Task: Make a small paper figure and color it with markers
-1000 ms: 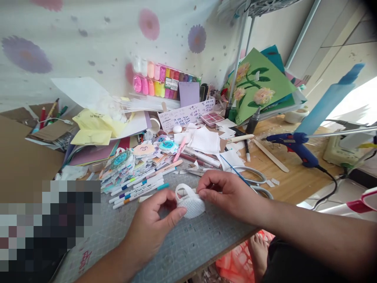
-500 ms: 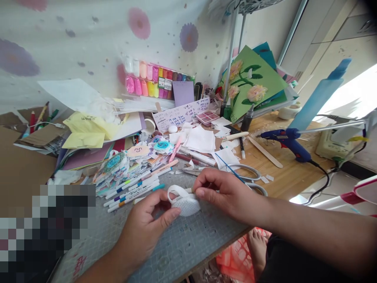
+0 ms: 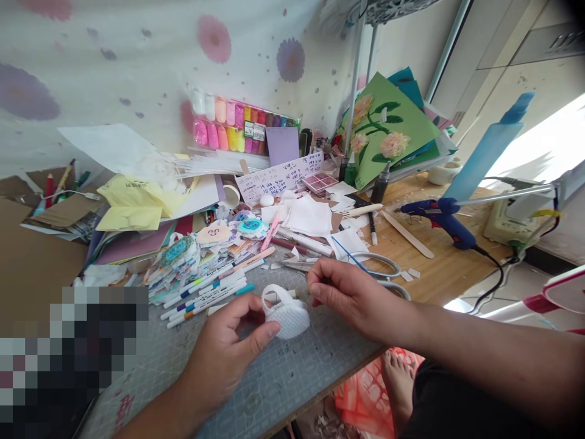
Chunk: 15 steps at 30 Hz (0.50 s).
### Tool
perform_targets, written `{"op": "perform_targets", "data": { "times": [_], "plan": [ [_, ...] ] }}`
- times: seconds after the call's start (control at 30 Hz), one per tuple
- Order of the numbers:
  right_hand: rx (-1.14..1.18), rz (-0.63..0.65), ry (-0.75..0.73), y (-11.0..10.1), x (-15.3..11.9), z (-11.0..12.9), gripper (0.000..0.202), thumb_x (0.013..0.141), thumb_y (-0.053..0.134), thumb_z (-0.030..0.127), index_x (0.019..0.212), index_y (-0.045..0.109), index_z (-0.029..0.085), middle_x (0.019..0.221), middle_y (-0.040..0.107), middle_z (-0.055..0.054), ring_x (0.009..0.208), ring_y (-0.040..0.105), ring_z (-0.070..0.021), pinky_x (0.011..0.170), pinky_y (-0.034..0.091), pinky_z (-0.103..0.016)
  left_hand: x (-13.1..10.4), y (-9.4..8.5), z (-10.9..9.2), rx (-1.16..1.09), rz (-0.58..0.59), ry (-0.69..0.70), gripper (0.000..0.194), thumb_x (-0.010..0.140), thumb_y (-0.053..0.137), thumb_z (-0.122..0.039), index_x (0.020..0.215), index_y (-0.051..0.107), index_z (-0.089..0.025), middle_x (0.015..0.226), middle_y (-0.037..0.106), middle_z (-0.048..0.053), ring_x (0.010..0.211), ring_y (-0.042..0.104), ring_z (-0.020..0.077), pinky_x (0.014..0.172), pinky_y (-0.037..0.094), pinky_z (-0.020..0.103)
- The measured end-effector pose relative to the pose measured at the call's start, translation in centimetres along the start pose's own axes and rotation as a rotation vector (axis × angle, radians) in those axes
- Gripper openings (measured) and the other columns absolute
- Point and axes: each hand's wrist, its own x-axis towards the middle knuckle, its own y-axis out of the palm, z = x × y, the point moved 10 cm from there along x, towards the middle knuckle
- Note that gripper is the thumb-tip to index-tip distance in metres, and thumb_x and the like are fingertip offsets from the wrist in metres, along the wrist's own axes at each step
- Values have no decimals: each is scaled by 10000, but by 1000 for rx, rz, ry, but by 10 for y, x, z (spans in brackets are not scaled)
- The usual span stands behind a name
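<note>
At the near part of the grey cutting mat [image 3: 292,378], a small white textured pouch [image 3: 293,322] with a looped strap on top, held between thumb and fingers of the left hand [image 3: 231,341] by its left side. Right hand [image 3: 354,299] just beyond its right edge, apart from it; thumb and forefinger drawn together, cannot tell whether anything is between them.

Handling (judged): very light, soft, probably paper or fabric; grips well, but likely to crease. Best hold: the body's edge, lightly; the strap looks the weaker part.

Surface: mat flat, gridded, marked; markers [image 3: 212,292] beside the left hand. Beyond, bare wooden tabletop [image 3: 439,283] with a blue glue gun [image 3: 434,209]. Room: flower-printed hanging [image 3: 137,67] behind, bright daylight at right.
</note>
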Motion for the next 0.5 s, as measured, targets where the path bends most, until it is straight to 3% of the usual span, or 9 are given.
{"op": "perform_targets", "data": {
  "times": [0.23,0.5],
  "plan": [
    [-4,10,8,7,-2,-1,43,835,575,183,838,608,156,831,601,-26,738,536,-141,662,425,-249,-1,3,-2,2,12,13,202,751,673,-379,796,596,-197,770,592,9,731,568,187,684,453,292],
    [-108,-23,-62,5,1,6,68,828,533,129,772,550,163,742,566,-8,675,499,-132,627,395,-243,-1,4,-3,9,19,1,201,741,670,-374,774,589,-193,750,583,5,717,552,180,673,440,286]
  ]
}}
